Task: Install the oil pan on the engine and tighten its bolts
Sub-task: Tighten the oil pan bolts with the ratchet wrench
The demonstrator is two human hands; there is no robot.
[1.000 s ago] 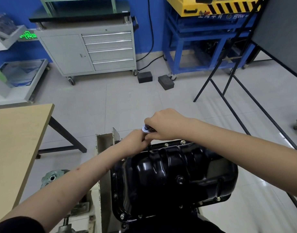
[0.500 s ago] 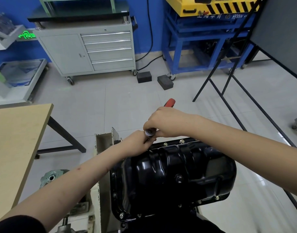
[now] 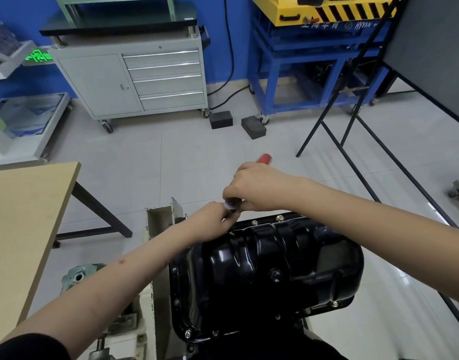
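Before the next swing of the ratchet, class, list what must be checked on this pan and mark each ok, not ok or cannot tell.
1. Oil pan seated on the engine: ok, flange looks flat.
2. Right hand gripping the ratchet with the red handle: ok.
3. Left hand steadying the ratchet head: ok, fingers at the head.
4. Socket square on the far corner bolt: cannot tell, hidden by hands.
5. Far-edge bolts in place: ok.
6. Bolt tightness: cannot tell.
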